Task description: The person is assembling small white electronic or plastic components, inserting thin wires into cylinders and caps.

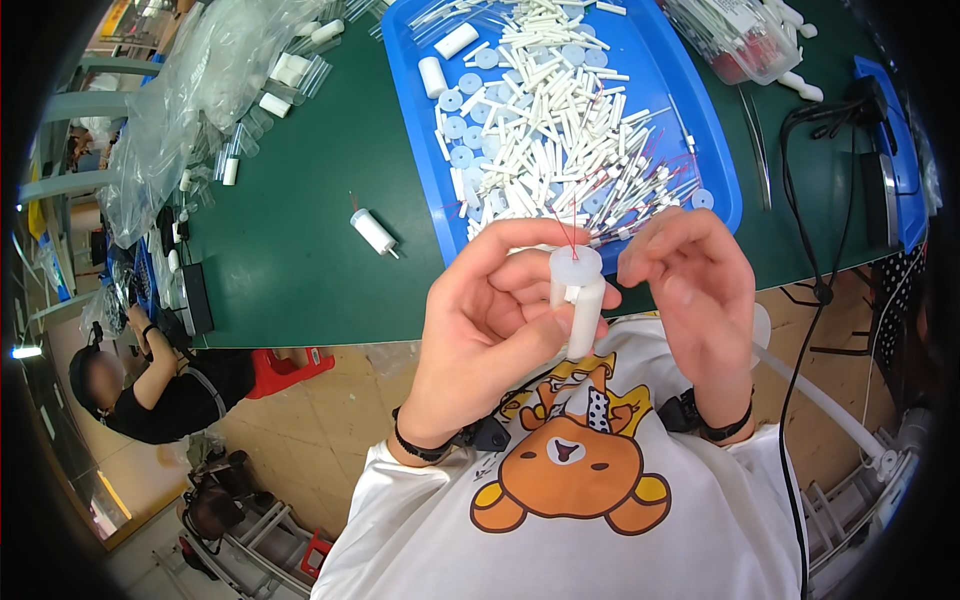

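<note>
My left hand grips an upright white cylinder between thumb and fingers. On top of the cylinder sits a translucent round cap, and thin red wires rise from its middle. To the right, my right hand is raised with curved fingers apart, close to the cylinder but with nothing visible in it. Beyond both hands lies a blue tray with many white sticks, round translucent discs and a heap of red-wired parts.
A similar white cylinder with a metal tip lies on the green table, left of the tray. Clear plastic bags cover the far left. Tweezers, a clear box and black cables are at right. Another person sits at left.
</note>
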A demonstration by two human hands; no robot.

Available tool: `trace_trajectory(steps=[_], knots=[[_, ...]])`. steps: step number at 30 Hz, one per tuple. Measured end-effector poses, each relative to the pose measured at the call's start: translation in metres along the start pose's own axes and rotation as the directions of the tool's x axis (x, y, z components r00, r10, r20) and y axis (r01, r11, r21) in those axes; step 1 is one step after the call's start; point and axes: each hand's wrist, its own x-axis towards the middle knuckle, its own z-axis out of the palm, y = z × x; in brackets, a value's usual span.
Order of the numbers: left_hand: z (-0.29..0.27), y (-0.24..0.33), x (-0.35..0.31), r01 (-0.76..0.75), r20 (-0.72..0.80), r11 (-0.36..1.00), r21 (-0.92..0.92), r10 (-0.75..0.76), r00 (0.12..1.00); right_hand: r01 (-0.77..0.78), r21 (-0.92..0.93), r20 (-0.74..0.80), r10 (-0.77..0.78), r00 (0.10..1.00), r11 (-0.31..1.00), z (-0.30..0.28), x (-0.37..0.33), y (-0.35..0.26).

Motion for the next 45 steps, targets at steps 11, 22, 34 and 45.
trace_trajectory(steps=[11, 22, 34, 45], knots=[[-0.021, -0.021, 0.004, 0.244, 0.452, 0.800, -0.547, 0.037, 0.891, 0.340, -0.421, 0.331, -0.207, 0.921, 0.841, 0.006, 0.011, -0.005], [-0.021, -0.030, 0.003, 0.272, 0.468, 0.781, -0.562, 0.028, 0.883, 0.405, -0.505, 0.332, -0.262, 0.906, 0.762, 0.016, 0.008, -0.004], [-0.021, -0.028, 0.003, 0.247, 0.452, 0.814, -0.526, 0.021, 0.892, 0.370, -0.510, 0.305, -0.239, 0.922, 0.776, 0.017, 0.008, -0.006], [-0.016, -0.020, -0.003, 0.079, 0.304, 0.956, -0.281, 0.011, 0.953, 0.325, -0.399, 0.260, -0.234, 0.937, 0.858, 0.007, 0.007, -0.002]])
